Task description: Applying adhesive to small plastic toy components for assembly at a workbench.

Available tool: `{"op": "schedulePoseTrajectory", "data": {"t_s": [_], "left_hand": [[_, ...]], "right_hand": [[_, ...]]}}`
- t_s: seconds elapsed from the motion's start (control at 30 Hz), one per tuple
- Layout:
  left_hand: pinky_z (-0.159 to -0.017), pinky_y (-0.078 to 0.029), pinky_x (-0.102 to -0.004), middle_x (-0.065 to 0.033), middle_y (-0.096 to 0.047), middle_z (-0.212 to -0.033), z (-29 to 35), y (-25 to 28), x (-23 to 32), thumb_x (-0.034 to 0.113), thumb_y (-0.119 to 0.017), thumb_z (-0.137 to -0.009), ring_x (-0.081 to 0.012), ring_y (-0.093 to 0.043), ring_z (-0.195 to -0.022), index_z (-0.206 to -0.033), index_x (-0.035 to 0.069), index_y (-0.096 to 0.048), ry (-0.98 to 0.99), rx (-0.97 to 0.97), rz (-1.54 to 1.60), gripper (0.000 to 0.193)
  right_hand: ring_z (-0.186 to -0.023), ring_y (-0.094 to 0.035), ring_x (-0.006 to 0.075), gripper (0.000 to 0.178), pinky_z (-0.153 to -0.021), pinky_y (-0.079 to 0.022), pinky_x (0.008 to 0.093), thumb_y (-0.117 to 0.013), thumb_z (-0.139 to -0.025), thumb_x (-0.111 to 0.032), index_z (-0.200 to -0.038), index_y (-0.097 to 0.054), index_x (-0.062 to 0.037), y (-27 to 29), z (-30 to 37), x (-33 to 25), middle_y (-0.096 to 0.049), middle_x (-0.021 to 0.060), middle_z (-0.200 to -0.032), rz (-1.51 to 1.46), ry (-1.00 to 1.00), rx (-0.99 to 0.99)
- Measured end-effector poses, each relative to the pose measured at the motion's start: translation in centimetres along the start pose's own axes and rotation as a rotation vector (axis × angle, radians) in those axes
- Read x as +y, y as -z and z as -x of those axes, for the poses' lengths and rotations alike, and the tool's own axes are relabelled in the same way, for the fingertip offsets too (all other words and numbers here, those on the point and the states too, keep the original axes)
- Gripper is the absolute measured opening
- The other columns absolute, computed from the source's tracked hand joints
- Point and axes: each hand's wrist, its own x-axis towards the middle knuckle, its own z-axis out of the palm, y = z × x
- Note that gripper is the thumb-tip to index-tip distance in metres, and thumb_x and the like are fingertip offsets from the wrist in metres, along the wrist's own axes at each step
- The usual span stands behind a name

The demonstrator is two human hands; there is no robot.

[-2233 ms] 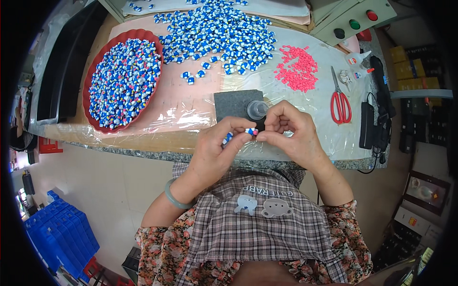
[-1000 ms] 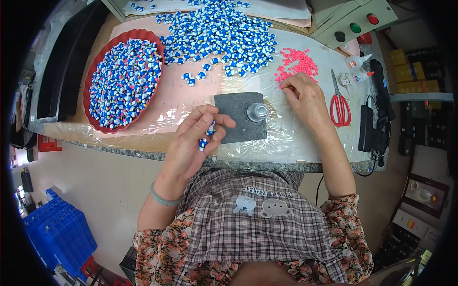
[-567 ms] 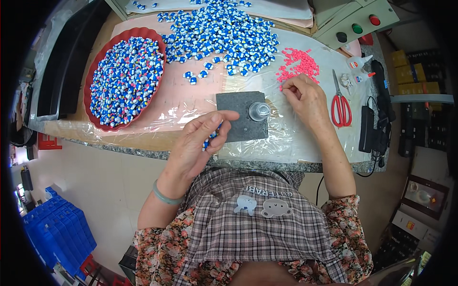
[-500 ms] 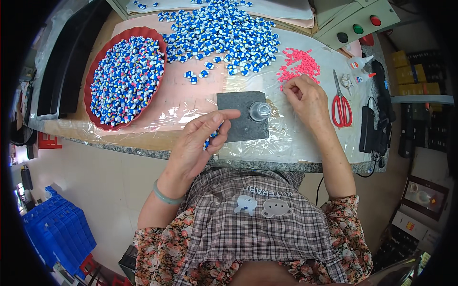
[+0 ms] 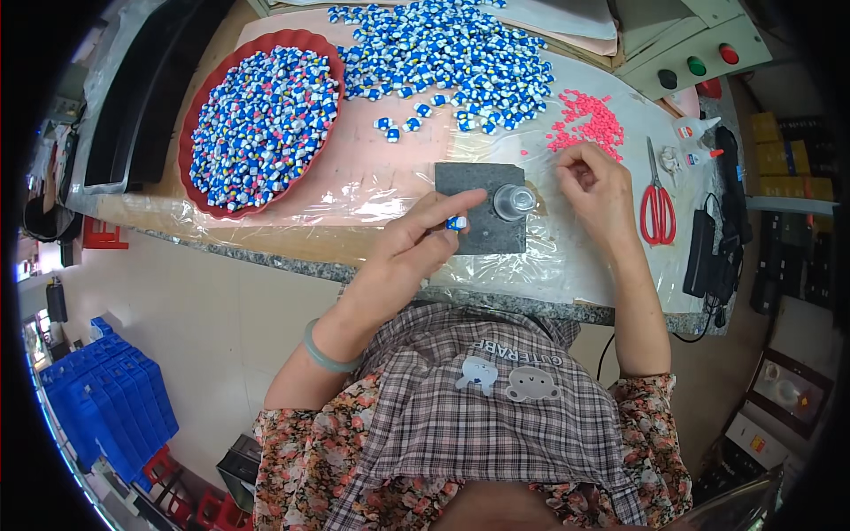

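Note:
Between thumb and fingertips, my left hand [image 5: 409, 252] pinches a small blue-and-white figure piece [image 5: 457, 223], raised over the left edge of a dark grey slab [image 5: 478, 241]. Its index finger reaches out towards a small clear, grey-looking cup-shaped container [image 5: 513, 202] on the slab. To the right, my right hand [image 5: 600, 190] is closed in a pinch just below a scatter of small pink pieces [image 5: 589, 122]; whatever its fingertips hold is hidden or too small to name. A large heap of similar blue-and-white pieces [image 5: 452, 62] lies beyond the slab.
A red scalloped bowl [image 5: 184, 173] full of blue-and-white pieces stands at left, beside a black tray [image 5: 133, 115]. Red-handled scissors [image 5: 657, 217], small glue bottles [image 5: 698, 128] and a black power adapter [image 5: 699, 252] lie at right. A control box [image 5: 699, 53] stands behind.
The view has shifted, moving the table contents rightward. My left hand has turned over and brought one blue-and-white piece to its fingertips. My right hand has drawn slightly back from the pink pieces.

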Motion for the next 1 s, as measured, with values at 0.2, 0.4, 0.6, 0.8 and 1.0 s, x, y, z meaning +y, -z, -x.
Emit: {"op": "schedulePoseTrajectory", "data": {"t_s": [0.2, 0.4, 0.6, 0.8, 1.0], "left_hand": [[-0.059, -0.035, -0.0159, 0.001, -0.051, -0.105, -0.1, -0.8, -0.3, 0.0, -0.056, -0.091, -0.0009, -0.046, -0.083, -0.126, 0.004, -0.057, -0.09, 0.11, -0.135, 0.036], [-0.067, -0.041, -0.0204, 0.0017, -0.056, -0.088, 0.0, -0.4, -0.1, 0.003, -0.061, -0.089, -0.0051, -0.05, -0.079, -0.116, 0.004, -0.058, 0.038, 0.071, -0.113, 0.027], [-0.059, -0.035, -0.0165, 0.0001, -0.06, -0.091, 0.0, -0.9, 0.3, 0.009, -0.059, -0.093, -0.0017, -0.045, -0.071, -0.115, 0.004, -0.06, 0.107, 0.043, 0.167, 0.022], [-0.048, -0.024, -0.0166, 0.0008, -0.061, -0.09, -0.2, -0.5, -0.9, 0.009, -0.057, -0.095, -0.0003, -0.035, -0.058, -0.12, 0.003, -0.06, 0.118, -0.038, 0.318, 0.026], [-0.049, -0.024, -0.0169, 0.0027, -0.059, -0.081, 0.0, -0.4, -0.9, 0.01, -0.057, -0.095, 0.0, -0.035, -0.058, -0.119, 0.003, -0.063, 0.148, -0.013, 0.341, 0.026]], "right_hand": [[-0.068, -0.056, 0.0051, 0.007, -0.061, -0.048, 0.02, -0.064, -0.082, 0.004, -0.085, -0.059, -0.0007, 0.7, 1.0, -0.1, -0.059, -0.0018, -0.078, -0.532, -0.22, -0.112], [-0.07, -0.058, 0.0077, 0.008, -0.061, -0.048, 0.0212, -0.065, -0.084, 0.003, -0.09, -0.062, -0.0003, 1.8, 1.4, -1.7, -0.061, 0.0023, -0.082, -0.832, -0.293, -0.277], [-0.067, -0.06, 0.0086, 0.008, -0.06, -0.05, 0.0222, -0.068, -0.084, 0.001, -0.091, -0.065, 0.0009, 1.9, 1.7, -2.4, -0.062, 0.0038, -0.08, -0.926, -0.308, -0.358], [-0.062, -0.059, 0.0075, 0.011, -0.056, -0.049, 0.0204, -0.069, -0.083, 0.002, -0.089, -0.06, -0.001, 1.9, 1.3, -2.9, -0.061, 0.0023, -0.076, -0.876, -0.352, -0.385], [-0.061, -0.058, 0.0062, 0.019, -0.054, -0.048, 0.0198, -0.071, -0.081, 0.004, -0.085, -0.055, -0.0037, 2.0, 0.7, -3.2, -0.06, 0.0013, -0.073, -0.791, -0.355, -0.442]]}}
